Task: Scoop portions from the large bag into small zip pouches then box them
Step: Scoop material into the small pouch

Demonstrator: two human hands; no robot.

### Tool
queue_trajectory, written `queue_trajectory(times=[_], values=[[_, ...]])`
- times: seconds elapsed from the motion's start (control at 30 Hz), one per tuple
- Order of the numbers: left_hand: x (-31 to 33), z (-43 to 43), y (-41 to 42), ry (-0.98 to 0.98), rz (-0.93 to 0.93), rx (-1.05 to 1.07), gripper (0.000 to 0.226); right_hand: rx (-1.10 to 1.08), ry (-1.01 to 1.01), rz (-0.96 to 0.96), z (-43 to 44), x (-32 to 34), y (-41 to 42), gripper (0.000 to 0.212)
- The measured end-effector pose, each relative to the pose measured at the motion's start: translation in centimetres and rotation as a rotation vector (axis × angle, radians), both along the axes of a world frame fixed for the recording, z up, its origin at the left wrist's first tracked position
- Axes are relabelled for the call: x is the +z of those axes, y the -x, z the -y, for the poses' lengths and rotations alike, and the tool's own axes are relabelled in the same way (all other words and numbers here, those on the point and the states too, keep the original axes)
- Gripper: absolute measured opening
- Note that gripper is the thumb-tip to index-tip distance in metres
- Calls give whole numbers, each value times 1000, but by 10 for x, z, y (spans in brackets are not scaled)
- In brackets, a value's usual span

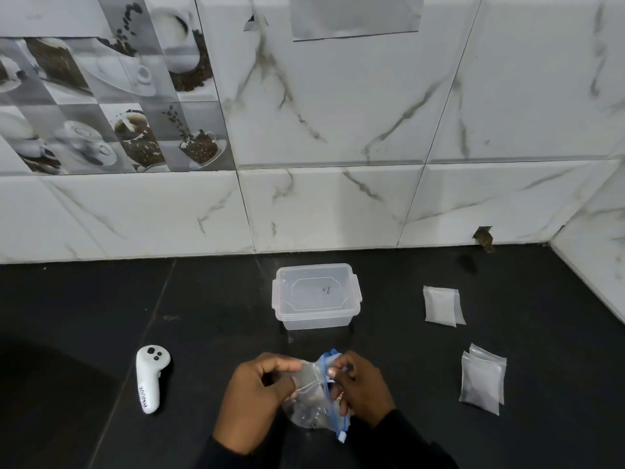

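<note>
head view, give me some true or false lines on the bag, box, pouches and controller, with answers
1. The left hand and the right hand both grip the bag. True.
2. The box has pouches in it. False: no pouches show inside it, and it has no lid on.
3. The pouches lie in two piles on the counter, right of the box. True.
4. The controller lies right of the hands. False: it lies to their left.
5. The bag's zip strip is red. False: it is blue.
</note>
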State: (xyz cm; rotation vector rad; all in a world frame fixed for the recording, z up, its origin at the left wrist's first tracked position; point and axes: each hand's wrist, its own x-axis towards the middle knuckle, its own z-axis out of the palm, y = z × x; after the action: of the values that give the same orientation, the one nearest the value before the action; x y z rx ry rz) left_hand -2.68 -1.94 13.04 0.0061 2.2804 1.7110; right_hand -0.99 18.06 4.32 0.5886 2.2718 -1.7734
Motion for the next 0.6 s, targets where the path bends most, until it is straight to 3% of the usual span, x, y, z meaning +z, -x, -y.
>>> queue_trajectory(times=[0.2, 0.37, 0.43, 0.5, 0.53, 0.6], values=[[3, -16, 3, -68, 36, -51, 18, 79, -215, -1, -8, -14, -5, 16], [11, -30, 9, -96, 24, -136, 19, -160, -111, -355, -29, 44, -21, 18], [19, -42, 17, -111, 14, -159, 21, 0, -95, -432, -42, 77, -29, 40], [32, -60, 24, -119, -22, -208, 18, 161, -244, -452, -54, 92, -31, 63], [37, -70, 27, -126, -43, -229, 16, 170, -308, -484, -57, 96, -30, 63], [48, -93, 35, -164, -87, -264, 13, 53, -308, -557, -69, 104, -27, 40]])
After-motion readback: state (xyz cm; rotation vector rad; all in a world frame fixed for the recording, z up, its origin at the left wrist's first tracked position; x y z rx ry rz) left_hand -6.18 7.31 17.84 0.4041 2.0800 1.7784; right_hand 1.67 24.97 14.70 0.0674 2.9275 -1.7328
